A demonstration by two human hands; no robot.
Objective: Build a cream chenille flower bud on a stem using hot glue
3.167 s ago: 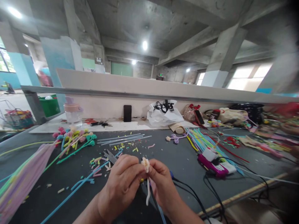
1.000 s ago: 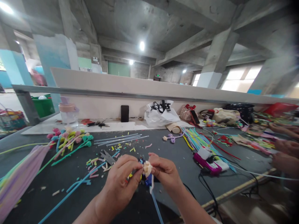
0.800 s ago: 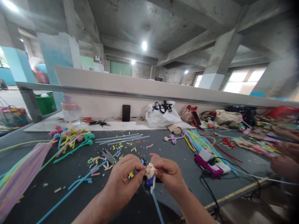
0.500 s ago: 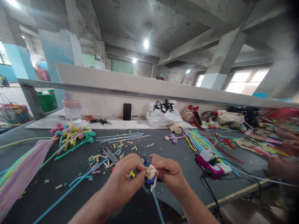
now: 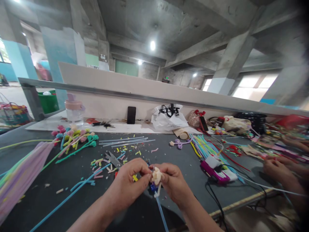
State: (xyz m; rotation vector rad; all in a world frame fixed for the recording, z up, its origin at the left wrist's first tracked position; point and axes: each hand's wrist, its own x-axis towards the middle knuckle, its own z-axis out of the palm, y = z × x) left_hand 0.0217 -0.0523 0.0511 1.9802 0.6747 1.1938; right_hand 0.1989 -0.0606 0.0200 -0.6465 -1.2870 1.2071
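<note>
Between my two hands is a small cream flower (image 5: 156,176) of fuzzy, bunched petals, with a short pale tail hanging below. My left hand (image 5: 132,180) pinches its left side between thumb and fingers. On the right side, my right hand (image 5: 175,182) is closed on the same flower with thumb and forefinger. Just beneath lies a dark blue object (image 5: 154,188), mostly hidden by the flower and fingers. A pale blue translucent stick (image 5: 161,212) runs from it toward me. Scissors (image 5: 113,159) lie to the left, partly behind my left hand.
Cut pipe cleaner bits (image 5: 98,162) litter the dark table. Fuzzy flowers (image 5: 93,141) lie left, beside a pastel bundle (image 5: 36,174). Clear sticks (image 5: 123,140) lie behind. At right are a purple power strip (image 5: 213,172), cables and a co-worker's hands (image 5: 277,169).
My right fingers have curled further around the cream flower, which has turned slightly and risen a little. At right, the co-worker's hand has shifted left. The camera view has moved slightly.
</note>
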